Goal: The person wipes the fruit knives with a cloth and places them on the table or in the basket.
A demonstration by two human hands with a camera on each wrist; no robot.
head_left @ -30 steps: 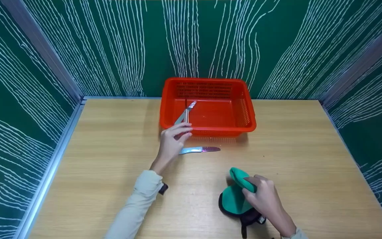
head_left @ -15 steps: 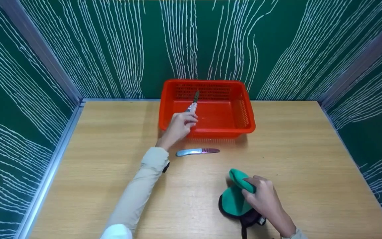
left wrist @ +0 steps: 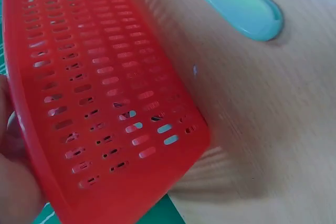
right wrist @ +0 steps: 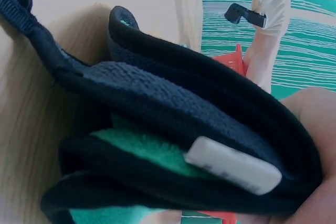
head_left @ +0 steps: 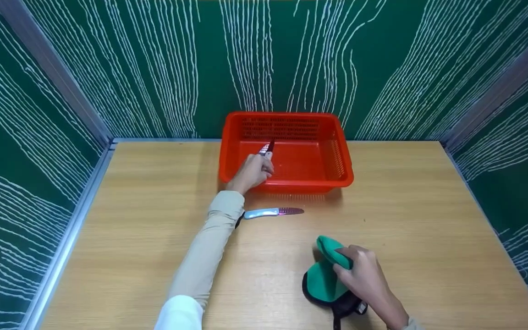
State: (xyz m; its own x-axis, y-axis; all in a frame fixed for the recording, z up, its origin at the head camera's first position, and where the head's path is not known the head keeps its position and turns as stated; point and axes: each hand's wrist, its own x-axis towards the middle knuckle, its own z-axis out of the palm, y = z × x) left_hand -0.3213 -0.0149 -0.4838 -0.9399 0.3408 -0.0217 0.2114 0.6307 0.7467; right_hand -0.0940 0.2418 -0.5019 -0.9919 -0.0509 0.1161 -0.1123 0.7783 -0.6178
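Note:
My left hand reaches over the front rim into the red basket, fingers curled at the handle of a white-handled knife. Its dark blade points to the back of the basket. Beside it shows the silvery serrated blade of another knife, its handle hidden by my hand. On the table before the basket lies a light-blue-handled knife, its handle also in the left wrist view. My right hand pinches the upper flap of a green oven mitt with black trim, a loop and a white label.
The basket has slotted walls and stands at the back of the wooden table. Green panels with white wavy lines rise behind it and at both sides, joined by metal posts. A dark wristband is on my left wrist.
My left hand has carried the white-handled knife forward and down into the basket. Its blade first stood up over the basket and now lies low inside. The right hand and oven mitt stay in place.

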